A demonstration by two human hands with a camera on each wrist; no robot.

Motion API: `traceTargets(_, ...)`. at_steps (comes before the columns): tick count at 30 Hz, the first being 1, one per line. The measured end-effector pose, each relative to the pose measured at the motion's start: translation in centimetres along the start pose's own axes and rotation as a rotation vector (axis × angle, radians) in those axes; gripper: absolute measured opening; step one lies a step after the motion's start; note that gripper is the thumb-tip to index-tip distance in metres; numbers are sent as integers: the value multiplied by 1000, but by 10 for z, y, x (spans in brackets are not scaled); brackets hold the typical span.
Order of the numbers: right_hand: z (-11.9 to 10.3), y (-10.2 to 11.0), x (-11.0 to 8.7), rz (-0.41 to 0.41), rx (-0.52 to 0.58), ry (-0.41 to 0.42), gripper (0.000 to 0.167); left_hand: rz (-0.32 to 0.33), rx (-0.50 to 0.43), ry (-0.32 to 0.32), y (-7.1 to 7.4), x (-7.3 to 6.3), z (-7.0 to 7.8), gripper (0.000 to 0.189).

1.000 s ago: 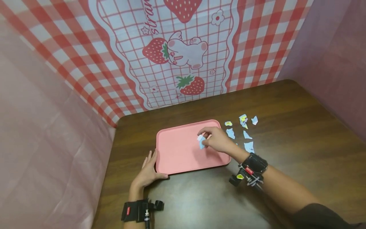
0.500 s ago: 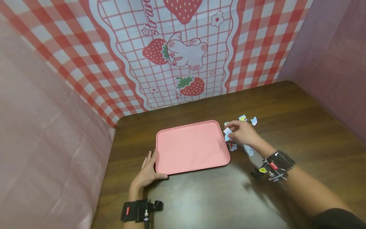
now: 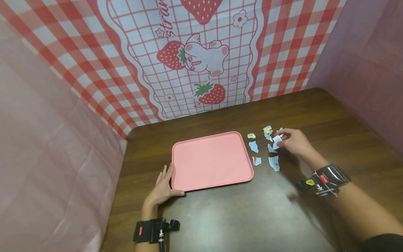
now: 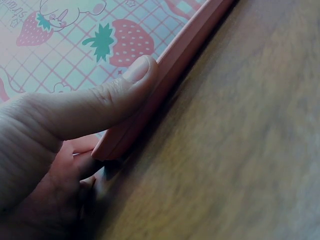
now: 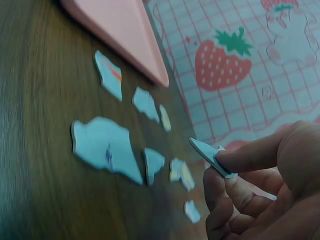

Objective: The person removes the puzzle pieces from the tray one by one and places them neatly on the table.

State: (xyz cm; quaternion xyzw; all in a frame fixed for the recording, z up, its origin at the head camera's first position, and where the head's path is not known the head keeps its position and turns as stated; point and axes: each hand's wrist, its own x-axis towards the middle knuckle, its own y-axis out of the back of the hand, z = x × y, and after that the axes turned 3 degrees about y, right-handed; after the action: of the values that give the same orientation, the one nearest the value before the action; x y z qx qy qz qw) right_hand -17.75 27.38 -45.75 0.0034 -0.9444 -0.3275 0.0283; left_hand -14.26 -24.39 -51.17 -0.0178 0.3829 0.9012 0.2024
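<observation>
Between thumb and fingertips, my right hand [image 3: 294, 141] pinches a small flat, jagged-edged, light-blue and white piece [image 5: 212, 156]. It is raised above several similar loose pieces at the tray's right; their material is unclear. Nearest under the hand in the head view are a yellow-patterned piece [image 3: 267, 131] and a small blue one [image 3: 271, 148]. My left hand [image 3: 161, 189] rests against the near-left corner of a pink rectangular tray [image 3: 211, 162]. Its thumb [image 4: 107, 105] lies along the front edge, and its fingers are spread along the left side.
More loose pieces lie on the brown wooden table [image 3: 217, 217], among them a larger blue one [image 3: 274, 163] and one with a red mark [image 3: 256, 161]. A strawberry-print cloth [image 3: 201, 63] hangs behind, with pink cloth [image 3: 47, 140] at the left.
My right hand has moved right with the pinched piece, from above the tray, past its right edge, to over the farther loose pieces. My left hand has stayed at the tray corner.
</observation>
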Motion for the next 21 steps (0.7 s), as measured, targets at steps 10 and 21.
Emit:
traceTargets(10,30,16,2,-12,-90,-54,37,0,-7,-2,-1,0,-2,129)
traceTargets(21,49,20,3,-41,-209,-59,38,-4,-4,7,0,1,-2,129)
